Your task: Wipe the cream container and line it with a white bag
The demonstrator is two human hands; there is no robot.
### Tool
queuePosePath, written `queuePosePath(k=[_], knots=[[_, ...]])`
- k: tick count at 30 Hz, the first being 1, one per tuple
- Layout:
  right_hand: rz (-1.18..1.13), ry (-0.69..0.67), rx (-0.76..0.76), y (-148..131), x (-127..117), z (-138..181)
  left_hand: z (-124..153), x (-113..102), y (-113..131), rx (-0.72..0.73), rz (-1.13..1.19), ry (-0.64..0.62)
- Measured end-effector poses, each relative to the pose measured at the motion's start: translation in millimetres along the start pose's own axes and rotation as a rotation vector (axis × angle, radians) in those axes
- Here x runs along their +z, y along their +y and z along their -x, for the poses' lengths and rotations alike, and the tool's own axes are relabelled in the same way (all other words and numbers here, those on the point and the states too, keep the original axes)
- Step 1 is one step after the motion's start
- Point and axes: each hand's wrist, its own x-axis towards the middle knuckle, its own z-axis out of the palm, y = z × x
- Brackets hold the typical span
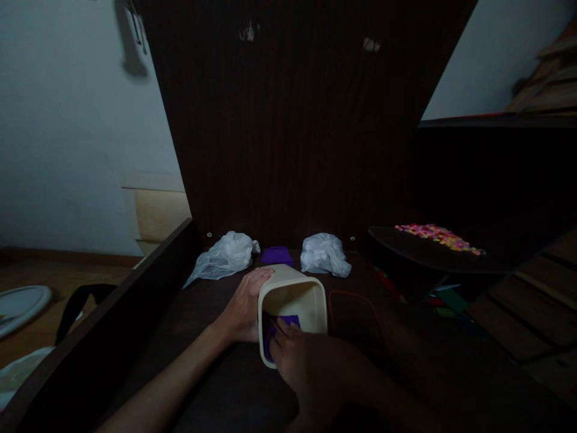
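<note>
A cream plastic container point(312, 304) lies tipped on its side on the dark wooden surface point(238, 385), its open mouth facing me. My left hand point(247, 305) is wrapped round the container's left side. Inside the mouth, my right hand point(293, 352) presses a purple cloth point(291, 319) against the lower left inner wall. The fingertips of that hand are partly hidden by the cloth and the shade. Just behind the container lies a second, flat purple cloth point(276, 255). A thin brown-orange rounded frame point(354, 294), possibly a lid, rests to the right.
Two crumpled white plastic bags, one at left point(231, 254) and one at right point(324, 254), sit against the tall dark panel point(288, 132). A raised side board point(112, 319) edges the left. Colourful small pieces point(439, 236) lie on a dark shelf point(406, 249) at right.
</note>
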Motion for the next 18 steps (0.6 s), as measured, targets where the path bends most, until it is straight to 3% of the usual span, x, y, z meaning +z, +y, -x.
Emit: queuePosePath(k=[3,5,7,10,13,15,18], knots=[[-0.011,0.083,0.006,-1,23,5,0,0,0,0.008,-0.008,0.001],[-0.023,0.084,0.037,3,19,10,0,-1,-1,-0.009,0.002,0.003],[-0.05,0.04,0.048,9,1,14,1,-1,-3,-0.027,0.005,0.008],[-0.066,-0.073,-0.073,19,-37,15,3,0,-4,-0.045,-0.006,0.005],[0.0,-0.295,-0.14,22,-67,6,4,0,-4,-0.056,-0.005,-0.017],[0.035,-0.405,-0.149,20,-78,-3,4,0,-4,-0.064,0.0,-0.024],[0.039,-0.458,-0.162,15,-81,-15,3,0,-2,-0.066,0.001,-0.026]])
